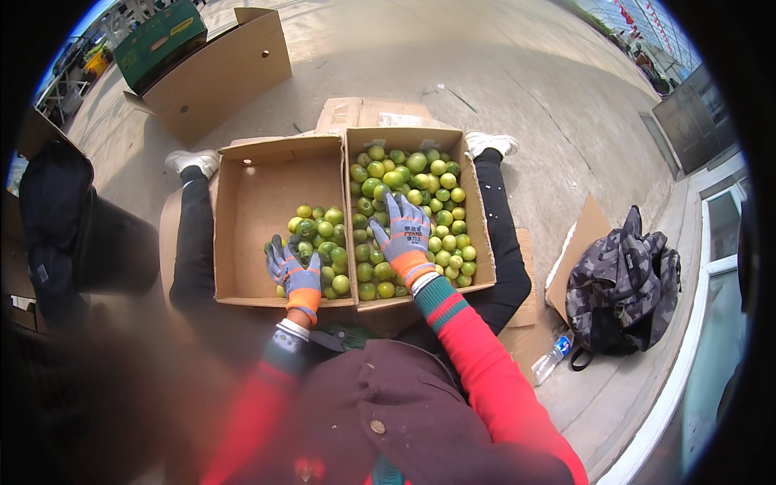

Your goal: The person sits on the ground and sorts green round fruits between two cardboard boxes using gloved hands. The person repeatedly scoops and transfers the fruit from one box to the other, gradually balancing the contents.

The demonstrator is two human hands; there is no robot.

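Note:
Two cardboard boxes stand side by side between my outstretched legs. The left box (254,206) has green tomatoes (325,229) heaped along its right side, with bare cardboard to their left. Green and yellowish tomatoes (417,162) cover most of the floor of the right box (487,257). My left hand (297,273), in a grey-and-orange work glove, is palm down at the heap's near left edge, fingers spread. In a matching glove, my right hand (405,230) reaches over the right box's tomatoes, thumb apart from the fingers. Both palms are hidden, so a grasp cannot be made out.
A camouflage backpack (624,285) and a plastic bottle (553,357) lie to my right, near a white-framed glass door (706,315). A large carton (224,79) and a green box (160,45) stand at far left. A dark bin (115,242) is left of my leg.

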